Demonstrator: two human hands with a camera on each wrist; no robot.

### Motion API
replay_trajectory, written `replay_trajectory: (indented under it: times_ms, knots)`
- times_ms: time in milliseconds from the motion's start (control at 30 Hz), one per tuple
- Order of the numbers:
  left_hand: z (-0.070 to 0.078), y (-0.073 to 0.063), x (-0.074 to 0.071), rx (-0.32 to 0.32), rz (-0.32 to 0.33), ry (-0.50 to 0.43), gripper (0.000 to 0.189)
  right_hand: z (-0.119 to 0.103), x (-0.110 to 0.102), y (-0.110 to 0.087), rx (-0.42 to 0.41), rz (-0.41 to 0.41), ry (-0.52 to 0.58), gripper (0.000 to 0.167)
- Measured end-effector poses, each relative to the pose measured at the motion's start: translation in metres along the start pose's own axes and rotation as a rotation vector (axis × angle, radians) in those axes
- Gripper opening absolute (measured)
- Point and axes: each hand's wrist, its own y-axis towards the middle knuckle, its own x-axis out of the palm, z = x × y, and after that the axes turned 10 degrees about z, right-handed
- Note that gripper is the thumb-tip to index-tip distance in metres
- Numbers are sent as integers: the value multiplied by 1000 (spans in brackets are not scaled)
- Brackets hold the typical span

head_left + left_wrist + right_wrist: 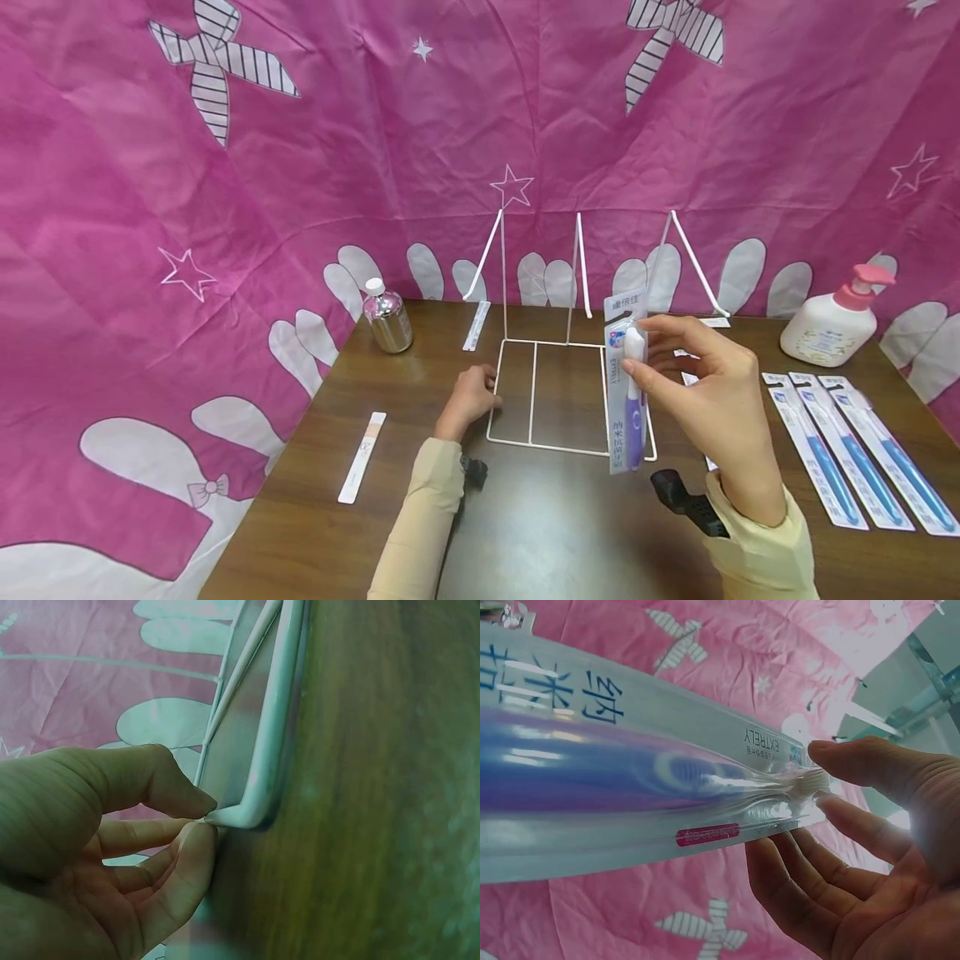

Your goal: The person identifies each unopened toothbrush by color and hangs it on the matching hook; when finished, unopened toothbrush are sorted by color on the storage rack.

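Note:
A white wire rack [555, 447] with three slanting prongs stands on the brown table. My left hand [468, 398] pinches the left side of its base; in the left wrist view, thumb and fingertips meet on the white wire [266, 742]. In my right hand [708, 387] is a packaged toothbrush [634, 425] with a purple handle, gripped by the upper part of its blister pack. The pack is upright in front of the rack's right part, its top just right of the middle prong's tip. The right wrist view shows the toothbrush [615, 772] close up, thumb and fingers around the bristle end.
Several packaged blue toothbrushes [855, 454] lie side by side at right. Behind them is a white pump bottle [828, 329] with a pink top. A silver bottle [387, 321] stands at back left. Narrow white packets [362, 458] lie left and behind. A pink curtain [375, 167] hangs behind.

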Motion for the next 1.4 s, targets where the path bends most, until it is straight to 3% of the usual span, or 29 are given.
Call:
replay_trajectory:
  times_ms: [333,833,1267,1400]
  knots:
    - [-1,0,0,3,17,17,40,3,22,-5,15,-42,24,47]
    - [2,0,-2,9,16,6,42,17,37,-4,9,1,-65,42]
    - [1,0,0,25,13,21,41,48,52,10,-89,25,-105,40]
    - [-1,1,0,25,11,22,42,59,57,15,-82,22,-81,39]
